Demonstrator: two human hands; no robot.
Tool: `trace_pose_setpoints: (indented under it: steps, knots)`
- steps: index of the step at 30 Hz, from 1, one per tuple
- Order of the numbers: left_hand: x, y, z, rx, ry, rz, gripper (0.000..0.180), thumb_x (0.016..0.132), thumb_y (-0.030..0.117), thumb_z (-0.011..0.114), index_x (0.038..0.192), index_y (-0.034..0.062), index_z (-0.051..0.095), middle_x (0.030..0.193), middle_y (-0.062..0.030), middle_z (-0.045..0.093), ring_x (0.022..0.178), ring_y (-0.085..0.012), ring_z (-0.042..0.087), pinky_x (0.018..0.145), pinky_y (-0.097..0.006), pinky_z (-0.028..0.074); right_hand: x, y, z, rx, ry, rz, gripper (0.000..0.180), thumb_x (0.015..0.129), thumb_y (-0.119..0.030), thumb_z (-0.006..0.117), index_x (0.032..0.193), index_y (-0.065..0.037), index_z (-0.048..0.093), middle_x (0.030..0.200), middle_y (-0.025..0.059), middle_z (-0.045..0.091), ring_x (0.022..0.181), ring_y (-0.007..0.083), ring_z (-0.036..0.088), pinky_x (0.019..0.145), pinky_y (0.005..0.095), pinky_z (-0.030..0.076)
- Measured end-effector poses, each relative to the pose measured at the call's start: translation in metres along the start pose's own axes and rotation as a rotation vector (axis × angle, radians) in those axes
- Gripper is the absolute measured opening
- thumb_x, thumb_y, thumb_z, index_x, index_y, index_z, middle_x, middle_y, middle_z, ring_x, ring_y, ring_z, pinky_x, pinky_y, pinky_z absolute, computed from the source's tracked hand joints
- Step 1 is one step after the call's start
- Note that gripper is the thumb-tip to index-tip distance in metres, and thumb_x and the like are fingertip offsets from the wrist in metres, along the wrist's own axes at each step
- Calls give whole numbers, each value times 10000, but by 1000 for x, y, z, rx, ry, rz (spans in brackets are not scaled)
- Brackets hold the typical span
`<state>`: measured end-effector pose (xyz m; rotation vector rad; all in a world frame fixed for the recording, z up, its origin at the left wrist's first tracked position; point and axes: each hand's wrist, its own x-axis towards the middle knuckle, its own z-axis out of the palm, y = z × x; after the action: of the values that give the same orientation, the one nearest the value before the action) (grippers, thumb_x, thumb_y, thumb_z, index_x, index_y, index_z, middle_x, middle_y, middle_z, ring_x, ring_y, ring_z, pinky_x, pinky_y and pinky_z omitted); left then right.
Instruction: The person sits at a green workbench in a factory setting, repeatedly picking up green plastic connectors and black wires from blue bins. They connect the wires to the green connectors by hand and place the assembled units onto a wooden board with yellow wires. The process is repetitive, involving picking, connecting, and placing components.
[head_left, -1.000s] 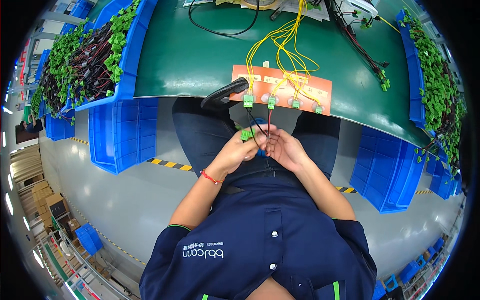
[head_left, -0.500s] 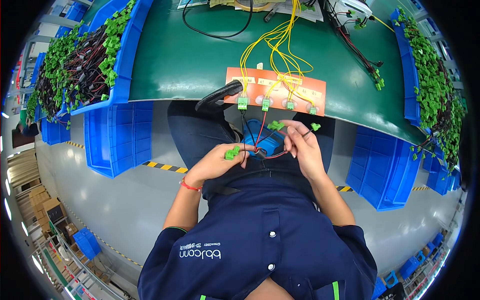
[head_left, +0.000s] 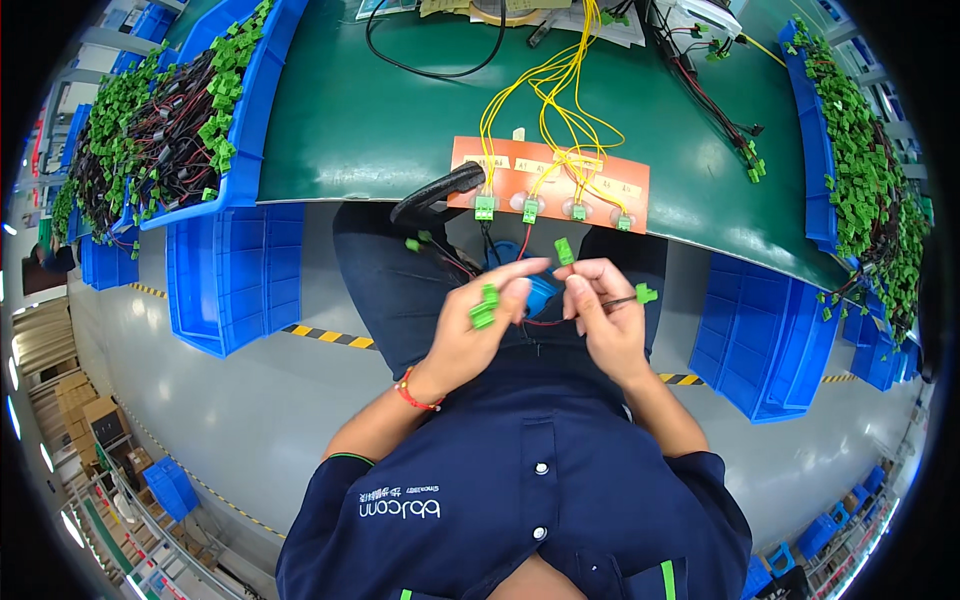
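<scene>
My left hand (head_left: 465, 325) is closed, with green connectors (head_left: 484, 308) sticking out at its fingers. Beside it, my right hand (head_left: 612, 318) pinches a green plug connector (head_left: 564, 251), held upright between thumb and fingers. From the same hand a second green connector (head_left: 646, 293) pokes out to the right on a dark wire. A thin red and black cable runs between both hands below the fingertips. Ahead of them, an orange board (head_left: 640, 200) carries several green terminal sockets (head_left: 484, 207) along the table edge, with dark and red wires hanging from the left ones.
Yellow wires (head_left: 545, 85) run from the board across the green table (head_left: 360, 110). Blue bins (head_left: 245, 110) heaped with green-ended cables flank it. A black curved handle (head_left: 440, 192) juts over the front edge. Loose cables (head_left: 715, 105) lie at right; a blue seat shows beneath the hands.
My left hand has moved right and turned, close to my right hand. The plug in my right hand now points upright. Small green connectors now show above my left thigh, left of the hands.
</scene>
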<state>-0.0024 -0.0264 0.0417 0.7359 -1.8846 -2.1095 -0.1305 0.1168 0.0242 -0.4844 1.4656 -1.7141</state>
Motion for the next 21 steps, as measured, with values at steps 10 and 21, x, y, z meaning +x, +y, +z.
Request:
trace_pose_setpoints:
  steps: [10, 21]
  knots:
    - [35, -2, 44, -426, -50, -188, 240, 1044, 247, 566, 957, 47, 666, 603, 103, 387, 503, 7, 259, 471, -215, 203, -4, 0, -26, 82, 88, -4, 68, 953, -58, 675, 985, 0, 660, 896, 40, 631, 721, 86, 597, 653, 231, 491]
    - [45, -18, 57, -524, 164, -116, 133, 988, 139, 650, 914, 30, 666, 776, 27, 617, 697, -36, 515, 606, -209, 393, -2, 0, -28, 236, 122, -45, 247, 1007, -147, 613, 1162, 41, 650, 1014, 125, 705, 842, 166, 679, 836, 309, 540]
